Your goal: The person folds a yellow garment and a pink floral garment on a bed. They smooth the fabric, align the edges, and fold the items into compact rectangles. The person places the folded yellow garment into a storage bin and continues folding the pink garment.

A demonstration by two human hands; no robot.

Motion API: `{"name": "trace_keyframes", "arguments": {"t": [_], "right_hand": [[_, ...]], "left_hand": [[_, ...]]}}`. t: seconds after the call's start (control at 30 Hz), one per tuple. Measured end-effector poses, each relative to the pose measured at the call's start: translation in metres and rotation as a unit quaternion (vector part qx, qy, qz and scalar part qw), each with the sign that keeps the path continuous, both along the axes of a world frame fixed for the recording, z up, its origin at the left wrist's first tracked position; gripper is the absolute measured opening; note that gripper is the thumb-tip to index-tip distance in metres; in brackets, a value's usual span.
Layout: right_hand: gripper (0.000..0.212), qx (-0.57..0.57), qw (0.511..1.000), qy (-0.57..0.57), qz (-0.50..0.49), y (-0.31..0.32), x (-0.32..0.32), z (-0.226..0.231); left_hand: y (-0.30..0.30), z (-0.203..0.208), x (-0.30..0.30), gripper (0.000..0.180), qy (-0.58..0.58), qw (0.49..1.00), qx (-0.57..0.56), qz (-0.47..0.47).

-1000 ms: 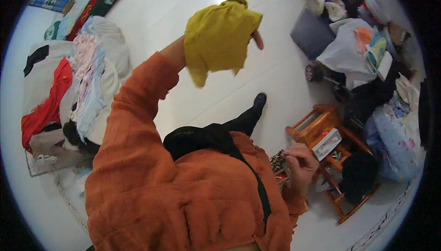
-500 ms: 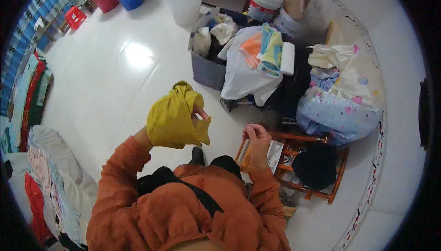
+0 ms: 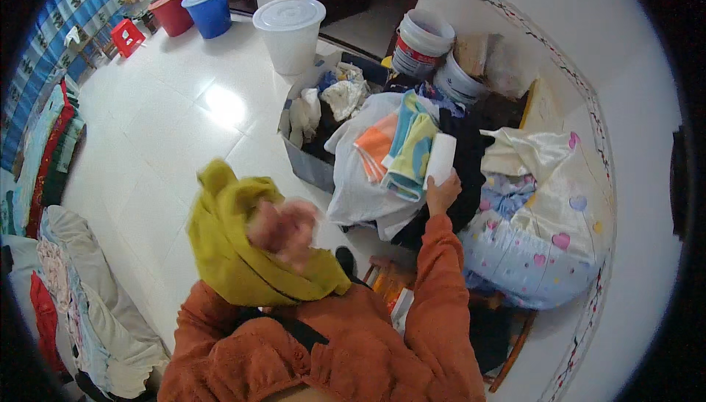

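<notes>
A mustard-yellow cloth (image 3: pixel 228 247) hangs bunched around my left wrist and forearm. My left hand (image 3: pixel 285 231) sticks out of it above my lap, so smeared by motion that its fingers do not read clearly. Farther forward, my right hand (image 3: pixel 443 194) has closed round the near end of a white roll (image 3: pixel 440 158). That roll rests against a folded yellow and blue patterned towel (image 3: pixel 414 155). An orange folded cloth (image 3: pixel 376 144) lies left of the towel. Under them a white cloth (image 3: pixel 351 152) spreads over a pile in a grey box (image 3: pixel 312 170).
Beside the pile, at right, sits a bundle of pale blue and cream bedding (image 3: pixel 526 262). White buckets (image 3: pixel 423 43) stand behind it. A lidded clear tub (image 3: pixel 290 41) and a blue bucket (image 3: pixel 208 16) are farther back. Clothes (image 3: pixel 95 306) lie at left.
My right hand has reached forward from above the wooden rack to the white roll and taken hold of it. My left hand and the yellow cloth have come nearer my body and left.
</notes>
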State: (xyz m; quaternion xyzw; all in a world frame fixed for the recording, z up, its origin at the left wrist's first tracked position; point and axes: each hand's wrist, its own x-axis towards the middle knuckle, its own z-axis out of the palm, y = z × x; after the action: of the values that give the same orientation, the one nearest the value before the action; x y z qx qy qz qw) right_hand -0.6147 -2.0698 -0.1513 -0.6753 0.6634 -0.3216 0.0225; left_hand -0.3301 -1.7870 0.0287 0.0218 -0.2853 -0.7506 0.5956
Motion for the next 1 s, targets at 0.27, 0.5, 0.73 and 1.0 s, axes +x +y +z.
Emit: {"name": "trace_keyframes", "arguments": {"t": [0.27, 0.5, 0.73, 1.0], "right_hand": [[0.086, 0.103, 0.952, -0.283, 0.058, -0.046, 0.000, -0.009], [0.081, 0.269, 0.754, -0.434, 0.413, 0.073, 0.063, 0.128], [0.082, 0.141, 0.799, -0.243, 0.531, 0.121, 0.103, 0.162], [0.035, 0.446, 0.621, -0.440, 0.471, 0.148, 0.130, 0.168]], "left_hand": [[-0.059, -0.040, -0.042, 0.062, -0.067, 0.994, 0.087, -0.028], [-0.085, -0.052, -0.053, 0.062, -0.280, 0.922, 0.184, 0.193], [-0.058, -0.014, -0.043, 0.069, -0.161, 0.950, 0.187, 0.192], [0.015, 0.010, -0.033, 0.078, -0.113, 0.934, 0.241, 0.237]]}}
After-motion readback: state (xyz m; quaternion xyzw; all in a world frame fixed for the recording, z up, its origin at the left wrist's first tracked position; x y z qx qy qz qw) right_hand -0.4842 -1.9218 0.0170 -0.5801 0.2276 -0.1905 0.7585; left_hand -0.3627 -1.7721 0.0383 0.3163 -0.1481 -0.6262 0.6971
